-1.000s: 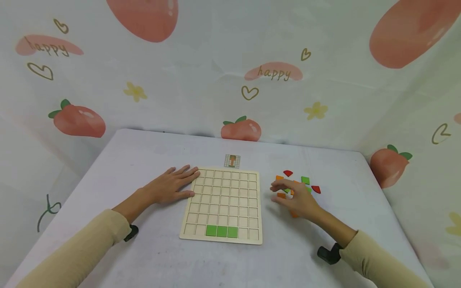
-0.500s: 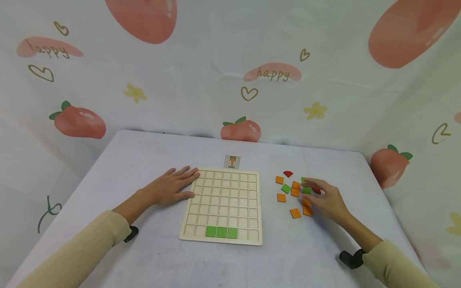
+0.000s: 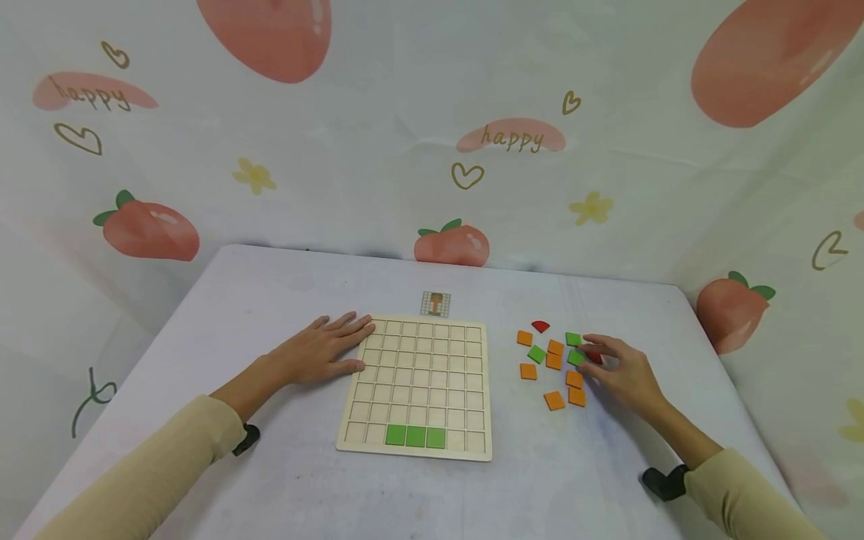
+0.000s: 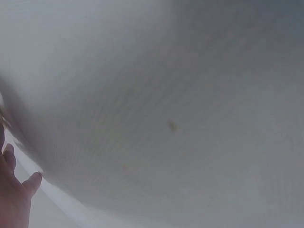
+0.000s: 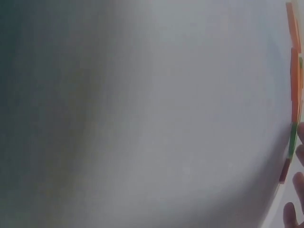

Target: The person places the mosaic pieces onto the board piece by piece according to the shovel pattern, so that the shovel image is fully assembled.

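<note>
My left hand lies flat with spread fingers, its fingertips and thumb resting on the left edge of a wooden grid board. Three green square tiles sit side by side in the board's bottom row. To the board's right, my right hand hovers over loose pieces, thumb and fingers apart. Its fingertips are right beside two green tiles, one farther back and one nearer. A red wedge piece shows partly between the thumb and fingers.
Several orange square tiles lie scattered between board and right hand, with another green tile and a red wedge among them. A small picture card lies behind the board. A patterned cloth hangs behind the table.
My right hand has moved right across the loose pieces, from the orange tiles to the green tiles and red wedge, uncovering the tiles at left. The left hand has stayed still.
</note>
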A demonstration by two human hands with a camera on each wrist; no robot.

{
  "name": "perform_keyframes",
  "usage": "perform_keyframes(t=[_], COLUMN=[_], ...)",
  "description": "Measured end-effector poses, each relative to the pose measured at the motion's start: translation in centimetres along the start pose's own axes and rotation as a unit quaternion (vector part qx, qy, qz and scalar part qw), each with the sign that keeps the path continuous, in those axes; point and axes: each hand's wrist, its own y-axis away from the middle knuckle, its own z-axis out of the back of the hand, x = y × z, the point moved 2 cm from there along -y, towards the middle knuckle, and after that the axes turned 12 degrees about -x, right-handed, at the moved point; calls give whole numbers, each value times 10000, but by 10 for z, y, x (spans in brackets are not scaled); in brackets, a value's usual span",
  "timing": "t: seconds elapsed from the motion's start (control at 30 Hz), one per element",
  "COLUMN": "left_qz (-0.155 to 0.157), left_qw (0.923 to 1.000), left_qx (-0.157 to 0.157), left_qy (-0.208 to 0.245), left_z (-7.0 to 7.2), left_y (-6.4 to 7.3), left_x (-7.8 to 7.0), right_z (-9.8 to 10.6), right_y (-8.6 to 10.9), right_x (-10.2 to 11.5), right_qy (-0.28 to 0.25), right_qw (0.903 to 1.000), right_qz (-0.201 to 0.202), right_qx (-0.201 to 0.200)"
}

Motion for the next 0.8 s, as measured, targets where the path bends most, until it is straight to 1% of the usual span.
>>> perform_keyframes(t=[0.27, 0.5, 0.63, 0.8], left_qz=[-12, 2, 2, -20], left_qw=[10000, 10000, 10000, 10000], left_qx=[-15, -10, 8, -48], left_qy=[4, 22, 29, 62], left_z=[0, -1, -1, 0], left_y=[1, 1, 1, 1], left_x=[1, 2, 1, 1], right_z=[0, 0, -1, 0], right_y=[0, 0, -1, -1], right_x=[-2, -2, -3, -2], right_qy=[83, 171, 166, 186], right_qw=[9998, 9995, 9995, 9994], right_qz=[117, 184, 187, 155], right_qx=[153, 164, 198, 248])
